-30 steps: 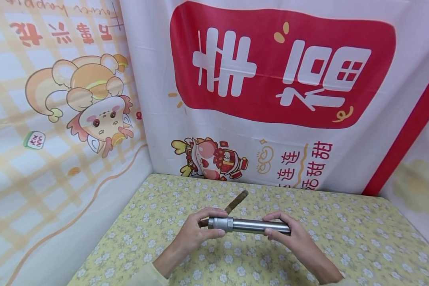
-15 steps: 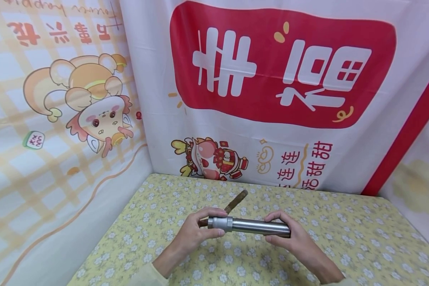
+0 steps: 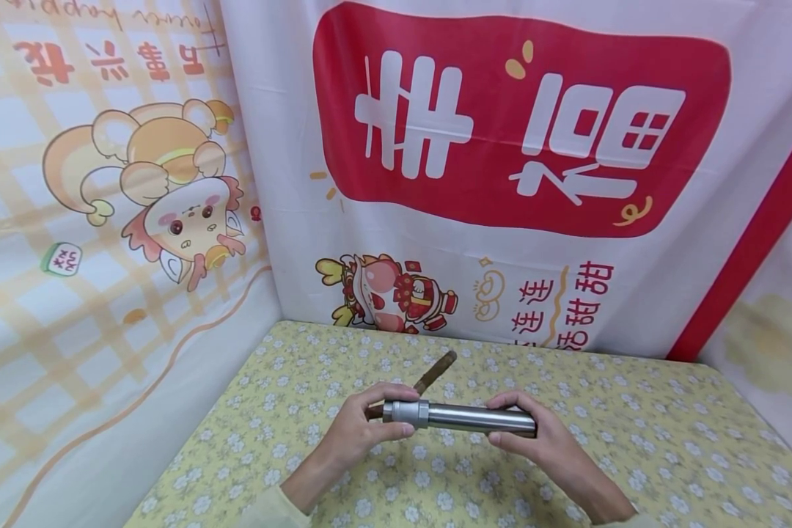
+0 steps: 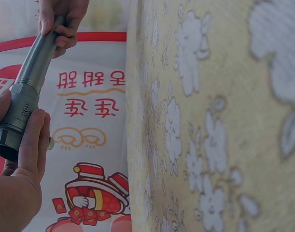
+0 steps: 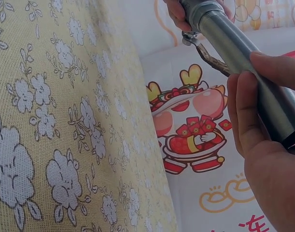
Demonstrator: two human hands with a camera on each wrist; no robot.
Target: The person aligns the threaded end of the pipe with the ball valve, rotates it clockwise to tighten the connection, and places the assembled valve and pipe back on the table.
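A steel ball valve (image 3: 405, 413) with hex ends sits on the end of a smooth steel pipe (image 3: 468, 418), held above the table. My left hand (image 3: 356, 429) grips the valve body between thumb and fingers; the left wrist view shows a "304" mark on the valve (image 4: 18, 108). Out behind it slants a brown lever handle (image 3: 435, 372), whose metal nut shows in the right wrist view. At the pipe's far right end, my right hand (image 3: 534, 427) holds the pipe with thumb and fingers. The right wrist view shows the pipe's open end (image 5: 289, 137) near the palm.
Below the hands lies a yellow tablecloth (image 3: 343, 484) printed with white flowers. Behind the table hangs a white cloth (image 3: 290, 220) with a red panel and cartoon figures. A checked cloth (image 3: 20, 352) hangs along the left side.
The right hand's fingers and thumb have shifted slightly round the pipe. The left hand and the valve have stayed almost in place.
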